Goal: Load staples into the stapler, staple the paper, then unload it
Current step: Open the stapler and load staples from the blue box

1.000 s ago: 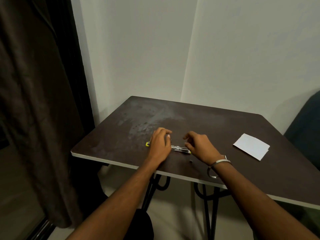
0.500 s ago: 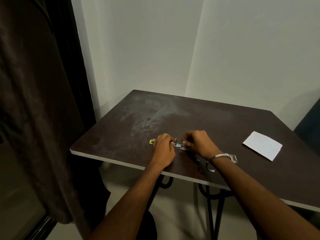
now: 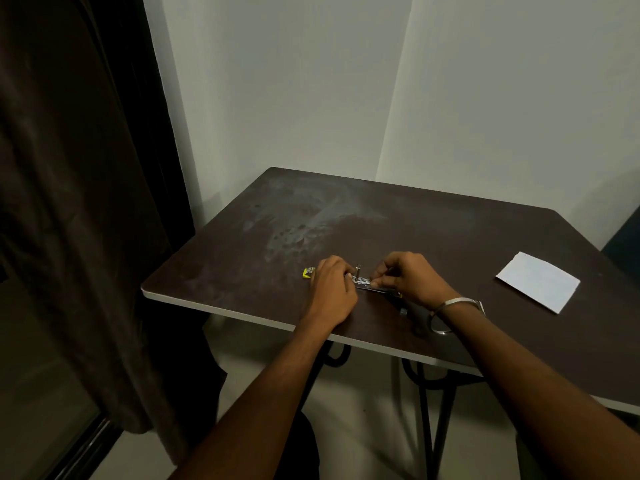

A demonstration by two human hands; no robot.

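A small stapler (image 3: 367, 283) with a yellow end (image 3: 308, 273) lies opened flat near the front edge of the dark table (image 3: 433, 230). Its metal channel shows between my hands, and a thin metal pin stands up from it. My left hand (image 3: 331, 292) covers and holds the stapler's left part. My right hand (image 3: 408, 278) pinches at the metal channel with thumb and fingertips; what it pinches is too small to tell. A folded white paper (image 3: 539, 280) lies apart at the right.
A small metal piece (image 3: 402, 311) lies on the table just in front of my right hand. A dark curtain (image 3: 76, 202) hangs at the left. White walls stand behind the table. A bangle is on my right wrist.
My right hand has moved left onto the stapler's channel and closed its fingertips there. The metal pin now stands up. My left hand has stayed on the stapler.
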